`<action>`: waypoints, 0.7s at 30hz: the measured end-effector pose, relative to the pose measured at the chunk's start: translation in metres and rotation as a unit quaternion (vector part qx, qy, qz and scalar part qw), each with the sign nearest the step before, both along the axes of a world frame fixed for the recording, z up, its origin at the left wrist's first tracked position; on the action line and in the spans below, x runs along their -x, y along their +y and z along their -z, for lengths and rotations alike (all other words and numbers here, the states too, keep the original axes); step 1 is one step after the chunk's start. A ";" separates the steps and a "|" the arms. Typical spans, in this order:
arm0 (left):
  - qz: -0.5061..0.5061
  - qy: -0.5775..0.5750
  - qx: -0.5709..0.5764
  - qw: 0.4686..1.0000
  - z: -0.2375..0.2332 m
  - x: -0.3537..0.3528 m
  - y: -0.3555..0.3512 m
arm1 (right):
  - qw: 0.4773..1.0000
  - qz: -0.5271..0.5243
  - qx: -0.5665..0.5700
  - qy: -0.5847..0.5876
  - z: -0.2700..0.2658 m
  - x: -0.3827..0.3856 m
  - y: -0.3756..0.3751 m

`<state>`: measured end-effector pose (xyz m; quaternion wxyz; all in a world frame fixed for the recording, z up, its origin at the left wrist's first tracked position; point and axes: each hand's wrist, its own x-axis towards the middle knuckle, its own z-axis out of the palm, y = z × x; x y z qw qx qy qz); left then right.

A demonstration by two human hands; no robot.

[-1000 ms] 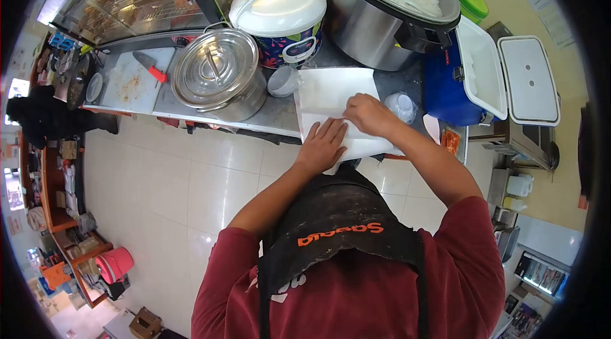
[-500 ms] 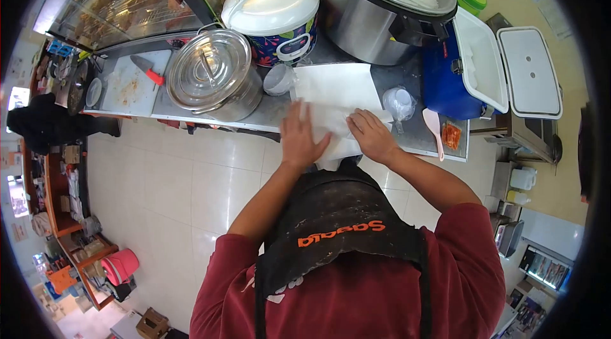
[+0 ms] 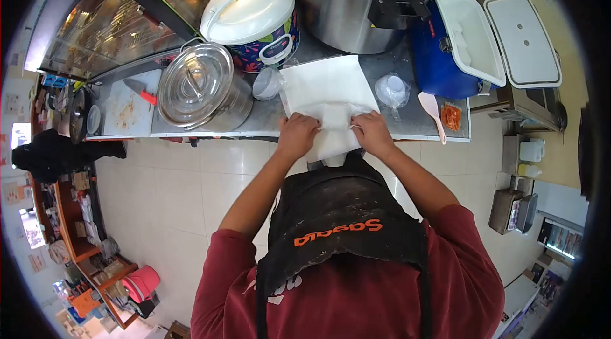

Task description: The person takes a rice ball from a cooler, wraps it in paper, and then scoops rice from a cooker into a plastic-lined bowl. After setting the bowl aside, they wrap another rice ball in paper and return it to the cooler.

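Observation:
White sheets of paper (image 3: 331, 78) lie on the metal counter and hang past its front edge. A whitish wrapped bundle (image 3: 335, 116) rests on the paper, between my hands. My left hand (image 3: 298, 135) is closed on the left end of the wrapping. On the right side, my right hand (image 3: 372, 132) pinches the other end with bent fingers. A clear plastic bag with white cups (image 3: 266, 83) stands left of the paper, and another bagged cup (image 3: 392, 90) is to the right.
Behind are a patterned container (image 3: 254, 21), a rice cooker (image 3: 356, 14) and a blue cooler (image 3: 439, 53). A steel pot (image 3: 203, 88) and a knife (image 3: 140, 90) are left. A pink rice paddle (image 3: 431, 110) and red food packet (image 3: 451, 117) are right.
My hands have gone from lying flat over the wrapping to gripping its two ends, further apart. The camera view has shifted slightly.

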<state>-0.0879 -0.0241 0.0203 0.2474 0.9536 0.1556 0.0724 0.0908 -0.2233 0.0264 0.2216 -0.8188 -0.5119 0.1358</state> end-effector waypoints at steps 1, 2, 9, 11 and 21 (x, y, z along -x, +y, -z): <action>0.009 0.039 0.028 0.999 -0.005 -0.008 0.008 | 0.998 0.014 0.000 0.062 0.000 -0.009 0.003; 0.018 0.080 0.057 0.995 -0.008 -0.015 0.016 | 0.992 0.026 0.001 0.125 0.002 -0.018 0.006; -0.046 0.173 0.215 0.960 0.009 -0.053 0.051 | 0.965 0.019 0.220 0.142 -0.011 -0.070 0.056; -0.081 0.226 0.110 0.964 -0.029 -0.062 0.036 | 0.958 0.014 0.285 0.025 -0.029 -0.061 0.078; -0.049 0.047 0.016 0.998 0.021 -0.055 0.018 | 0.972 -0.098 0.202 -0.068 -0.012 -0.055 0.074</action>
